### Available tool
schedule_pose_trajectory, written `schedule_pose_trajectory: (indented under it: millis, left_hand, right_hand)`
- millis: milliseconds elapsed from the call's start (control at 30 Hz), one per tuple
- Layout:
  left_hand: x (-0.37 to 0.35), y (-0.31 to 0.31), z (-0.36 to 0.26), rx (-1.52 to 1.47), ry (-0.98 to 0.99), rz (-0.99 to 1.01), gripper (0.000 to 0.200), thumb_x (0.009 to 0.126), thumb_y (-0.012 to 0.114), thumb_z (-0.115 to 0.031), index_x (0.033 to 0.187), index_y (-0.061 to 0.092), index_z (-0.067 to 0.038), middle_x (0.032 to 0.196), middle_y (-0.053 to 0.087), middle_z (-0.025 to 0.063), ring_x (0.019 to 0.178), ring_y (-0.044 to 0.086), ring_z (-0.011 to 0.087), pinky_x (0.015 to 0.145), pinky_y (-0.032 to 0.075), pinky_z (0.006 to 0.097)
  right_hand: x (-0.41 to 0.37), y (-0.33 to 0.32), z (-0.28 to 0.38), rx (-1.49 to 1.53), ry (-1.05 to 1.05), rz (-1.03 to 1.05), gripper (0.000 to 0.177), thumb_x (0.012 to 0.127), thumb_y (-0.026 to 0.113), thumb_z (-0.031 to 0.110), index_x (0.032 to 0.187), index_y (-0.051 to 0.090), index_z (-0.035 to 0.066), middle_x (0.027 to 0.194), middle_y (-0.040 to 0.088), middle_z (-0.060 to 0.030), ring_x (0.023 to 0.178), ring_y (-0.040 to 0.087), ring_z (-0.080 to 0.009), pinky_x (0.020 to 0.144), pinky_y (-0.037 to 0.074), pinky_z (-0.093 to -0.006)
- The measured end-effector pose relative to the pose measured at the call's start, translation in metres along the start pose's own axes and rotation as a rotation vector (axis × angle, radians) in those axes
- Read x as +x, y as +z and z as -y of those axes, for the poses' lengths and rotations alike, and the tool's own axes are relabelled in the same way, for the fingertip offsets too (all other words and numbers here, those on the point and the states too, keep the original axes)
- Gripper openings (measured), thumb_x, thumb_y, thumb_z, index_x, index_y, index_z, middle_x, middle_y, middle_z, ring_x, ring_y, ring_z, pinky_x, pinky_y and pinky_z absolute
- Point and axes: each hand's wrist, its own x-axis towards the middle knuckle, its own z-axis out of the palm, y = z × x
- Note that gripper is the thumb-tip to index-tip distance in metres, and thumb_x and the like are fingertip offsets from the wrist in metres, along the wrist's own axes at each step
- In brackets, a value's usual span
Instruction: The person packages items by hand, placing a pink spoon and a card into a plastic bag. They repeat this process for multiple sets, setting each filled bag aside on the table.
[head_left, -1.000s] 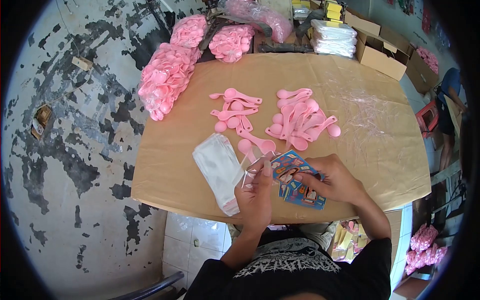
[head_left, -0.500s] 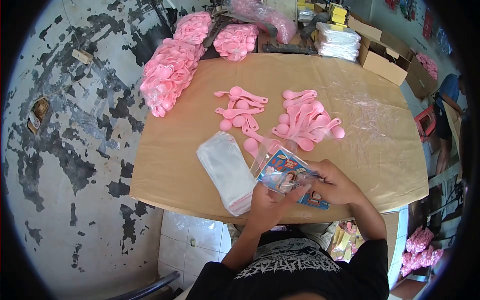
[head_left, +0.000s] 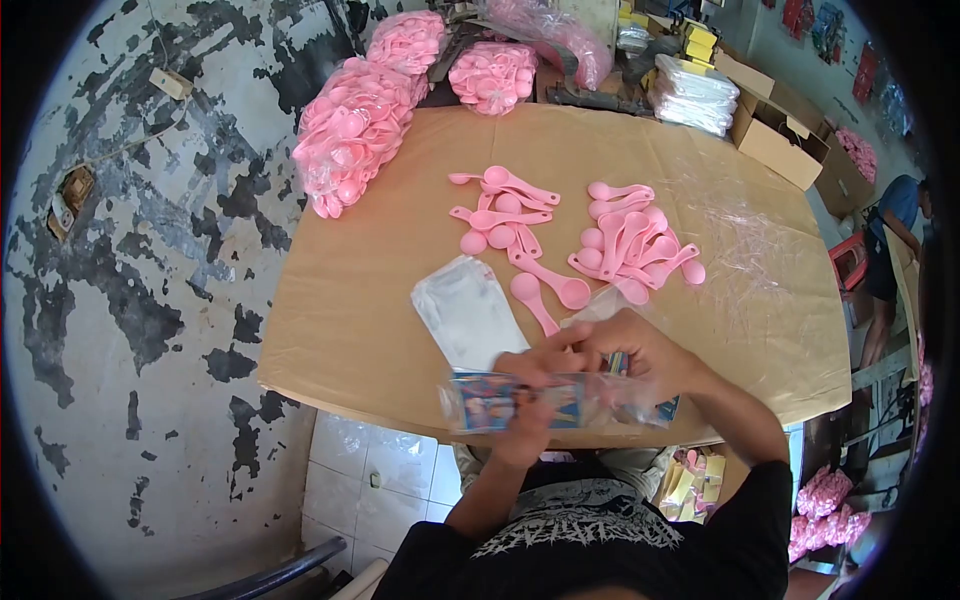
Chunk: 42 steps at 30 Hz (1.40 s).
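Observation:
My left hand (head_left: 528, 425) grips a clear plastic bag (head_left: 452, 408) with a blue printed card (head_left: 487, 403) inside, held level over the table's near edge. My right hand (head_left: 645, 352) is curled above the bag's right part, its fingers against those of my left hand; what they pinch is hidden and blurred. More blue printed cards (head_left: 667, 408) show under my right hand. Just beyond my left hand lies a stack of clear bags (head_left: 465, 310). Pink measuring spoons (head_left: 503, 215) form a loose group behind it, and another pile of pink spoons (head_left: 635, 240) lies to its right.
Big bags of pink spoons (head_left: 355, 130) stand at the back left of the brown-covered table (head_left: 350, 330). A stack of clear packs (head_left: 693, 95) and an open cardboard box (head_left: 780, 140) are at the back right. Another person (head_left: 890, 240) is at far right.
The bag with the card has swung left and down, turning level. My right hand has moved left over it, its fingers now meeting my left hand. The view has shifted slightly.

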Motion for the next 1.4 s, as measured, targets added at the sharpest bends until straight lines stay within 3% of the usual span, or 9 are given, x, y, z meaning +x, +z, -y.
schedule_pose_trajectory:
  millis: [100,233,433,633,700,800,1133,1233,1400]
  left_hand:
    - [0.008,-0.011,-0.019,-0.012,0.148,-0.185,0.036,0.089,0.057,-0.012,0.123,0.046,-0.01,0.128,0.056,0.0135,0.13,0.042,0.0413,0.112,0.027,0.0552]
    - [0.013,-0.009,-0.038,0.211,0.211,-0.323,0.038,0.087,0.055,-0.009,0.124,0.045,-0.011,0.131,0.054,0.0129,0.13,0.042,0.0415,0.113,0.025,0.0568]
    - [0.009,-0.009,-0.047,0.24,0.21,-0.331,0.041,0.083,0.061,-0.005,0.121,0.047,-0.009,0.13,0.057,0.0153,0.128,0.047,0.0404,0.112,0.026,0.0572]
    - [0.014,-0.007,-0.049,0.212,0.199,-0.363,0.042,0.089,0.054,-0.009,0.129,0.043,-0.009,0.137,0.049,0.0148,0.131,0.041,0.0414,0.113,0.027,0.0545]
    - [0.015,-0.001,-0.049,0.176,0.199,-0.391,0.043,0.089,0.054,-0.01,0.131,0.042,-0.009,0.139,0.048,0.0151,0.132,0.04,0.0412,0.113,0.027,0.0541]
    - [0.018,0.008,-0.045,0.152,0.192,-0.375,0.043,0.091,0.054,-0.011,0.132,0.041,-0.009,0.142,0.046,0.0148,0.134,0.037,0.0403,0.113,0.028,0.0539]
    - [0.007,0.047,0.001,-0.121,-0.132,-0.486,0.055,0.095,0.055,-0.04,0.142,0.037,-0.018,0.15,0.035,0.0114,0.138,0.035,0.0288,0.111,0.035,0.0509]
    - [0.01,0.051,0.009,-0.47,-0.354,-0.431,0.072,0.092,0.055,-0.049,0.149,0.022,-0.018,0.152,0.031,0.0054,0.138,0.034,0.0262,0.111,0.036,0.0468]
    - [0.018,0.05,0.015,0.066,-0.288,-0.38,0.097,0.083,0.063,-0.059,0.15,0.016,-0.007,0.152,0.028,0.0143,0.141,0.028,0.0296,0.114,0.028,0.0463]
  right_hand:
    - [0.037,-0.018,-0.003,0.012,0.108,-0.021,0.023,0.09,0.057,0.023,0.088,0.064,0.001,0.07,0.059,-0.0084,0.064,0.055,-0.0151,0.06,0.044,-0.0301]
    - [0.104,-0.063,-0.073,-0.967,0.0,-0.206,0.022,0.091,0.058,0.024,0.094,0.068,0.005,0.079,0.063,-0.0127,0.077,0.058,-0.0299,0.07,0.046,-0.0402]
    - [0.12,-0.076,-0.12,-1.03,0.121,-0.082,0.019,0.086,0.063,0.019,0.097,0.067,0.004,0.085,0.065,-0.0136,0.083,0.06,-0.0324,0.072,0.048,-0.0414]
    - [0.086,-0.066,-0.037,-0.589,0.398,-0.186,0.018,0.089,0.064,0.016,0.098,0.066,0.0,0.077,0.065,-0.0112,0.07,0.062,-0.0165,0.063,0.047,-0.0306]
    - [0.062,-0.069,-0.012,-0.526,0.094,-0.158,0.018,0.09,0.064,0.015,0.1,0.067,0.0,0.069,0.063,-0.0086,0.062,0.058,-0.0109,0.059,0.046,-0.0266]
    - [0.034,-0.071,0.03,-0.54,-0.061,-0.122,0.02,0.088,0.067,0.015,0.1,0.067,-0.001,0.071,0.066,-0.009,0.06,0.061,-0.0134,0.058,0.047,-0.0277]
    - [0.01,-0.049,0.095,-0.458,0.118,0.061,0.03,0.083,0.071,0.027,0.1,0.064,0.003,0.07,0.063,-0.014,0.059,0.064,-0.0267,0.052,0.045,-0.0338]
    - [0.004,-0.054,0.108,-0.524,-0.067,-0.151,0.018,0.082,0.068,0.013,0.095,0.061,0.003,0.073,0.062,-0.0084,0.058,0.06,-0.0151,0.051,0.043,-0.0273]
    - [-0.009,-0.065,0.125,-0.265,-0.308,-0.589,0.007,0.08,0.064,0.004,0.085,0.06,0.002,0.071,0.062,-0.0052,0.058,0.056,-0.0077,0.051,0.039,-0.0239]
